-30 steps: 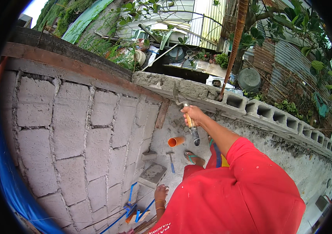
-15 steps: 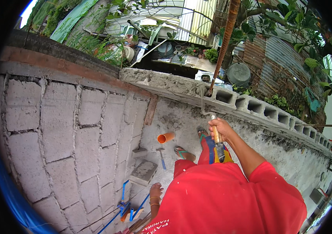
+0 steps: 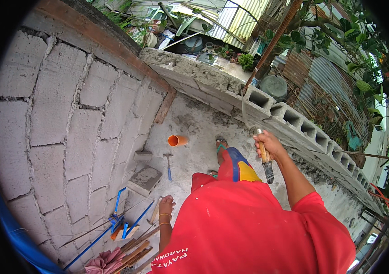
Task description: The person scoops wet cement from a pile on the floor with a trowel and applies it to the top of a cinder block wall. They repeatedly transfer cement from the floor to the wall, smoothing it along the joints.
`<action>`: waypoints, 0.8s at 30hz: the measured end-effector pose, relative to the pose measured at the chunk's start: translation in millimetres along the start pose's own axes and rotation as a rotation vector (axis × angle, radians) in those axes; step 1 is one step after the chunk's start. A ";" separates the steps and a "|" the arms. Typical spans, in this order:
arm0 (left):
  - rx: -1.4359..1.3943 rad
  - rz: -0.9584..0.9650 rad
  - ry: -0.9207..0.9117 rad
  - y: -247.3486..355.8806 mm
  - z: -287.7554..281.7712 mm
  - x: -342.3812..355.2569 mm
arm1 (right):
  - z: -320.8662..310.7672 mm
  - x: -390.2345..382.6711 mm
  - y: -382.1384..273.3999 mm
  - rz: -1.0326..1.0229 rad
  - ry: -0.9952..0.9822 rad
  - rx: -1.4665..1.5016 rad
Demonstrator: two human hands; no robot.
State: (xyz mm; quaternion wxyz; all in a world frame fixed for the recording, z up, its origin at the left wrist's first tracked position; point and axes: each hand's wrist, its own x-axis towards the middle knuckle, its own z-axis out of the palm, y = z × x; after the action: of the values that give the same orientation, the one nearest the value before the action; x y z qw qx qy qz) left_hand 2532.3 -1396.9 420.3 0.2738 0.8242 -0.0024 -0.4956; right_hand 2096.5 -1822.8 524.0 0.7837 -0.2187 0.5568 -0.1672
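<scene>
My right hand (image 3: 271,144) is wrapped round the wooden handle of a trowel (image 3: 265,153). The trowel's thin blade, seen nearly edge-on, is beside the block wall (image 3: 222,93), just below a rusty steel bar (image 3: 276,41) that rises from it. Rough mortar (image 3: 190,68) covers the wall top left of the bar; hollow block cells show to its right. Low at my left side hangs my left hand (image 3: 166,206), its fingers loosely bent and apart, with nothing visible in it. A wooden-handled tool (image 3: 155,211) lies on the ground near that hand.
An orange pipe (image 3: 177,140), a blue-handled hammer (image 3: 169,166) and a concrete block (image 3: 144,180) are on the ground by my feet. A second block wall (image 3: 76,132) stands at left. Blue-framed tools (image 3: 119,219) and wooden strips (image 3: 135,253) lie at lower left.
My view has turned and shifted along the wall. The trowel's blade has come down from the mortar edge at the bar to beside the wall face. My left hand still hangs low.
</scene>
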 end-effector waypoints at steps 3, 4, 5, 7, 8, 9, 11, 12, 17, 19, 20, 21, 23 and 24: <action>-0.052 -0.034 0.029 -45.6 -3.2 -9.8 | -16.0 -31.1 8.6 -0.087 0.073 -0.370; -0.099 -0.066 0.057 -61.5 -2.3 -12.6 | -20.4 -41.1 12.5 -0.081 0.131 -0.536; -0.148 -0.091 0.082 -78.2 -0.4 -16.0 | -24.3 -49.6 16.7 -0.035 0.139 -0.598; -0.182 -0.134 0.076 -112.3 6.7 -26.4 | -30.5 -61.5 25.3 0.065 0.239 -0.794; -0.157 -0.146 0.062 -127.1 10.9 -33.4 | -32.3 -63.7 30.2 0.066 0.213 -0.820; -0.111 -0.184 0.055 -139.3 15.7 -39.5 | -33.2 -63.4 35.0 0.079 0.214 -0.868; -0.184 -0.133 0.084 -158.0 37.0 -52.1 | -32.7 -53.4 44.9 0.123 0.181 -0.967; -0.188 -0.076 0.087 -164.3 50.5 -57.8 | -31.3 -43.1 50.5 0.152 0.151 -1.017; 0.048 0.219 0.142 -167.8 144.5 -70.7 | -29.8 55.1 87.1 0.337 0.018 -0.991; 0.114 0.194 0.131 -163.4 194.4 -74.1 | -36.2 116.4 113.6 0.307 -0.011 -1.017; 0.237 0.209 0.140 -161.6 220.5 -75.3 | -40.5 153.2 129.4 0.263 -0.027 -1.135; 0.281 0.275 0.148 -160.1 247.0 -75.6 | -51.2 189.6 140.5 0.263 -0.037 -1.075; 0.285 0.236 0.093 -159.2 301.2 -72.6 | -69.7 269.5 174.5 0.315 0.000 -0.962; 0.305 0.229 0.090 -160.0 328.0 -73.7 | -81.6 310.1 189.6 0.320 0.054 -0.951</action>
State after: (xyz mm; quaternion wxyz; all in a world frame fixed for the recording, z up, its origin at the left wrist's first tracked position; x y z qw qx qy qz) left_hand 2183.6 -1387.9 290.2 0.2003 0.8719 -0.1591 -0.4175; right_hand 2123.3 -1831.5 152.6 0.5985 -0.4592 0.6178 0.2220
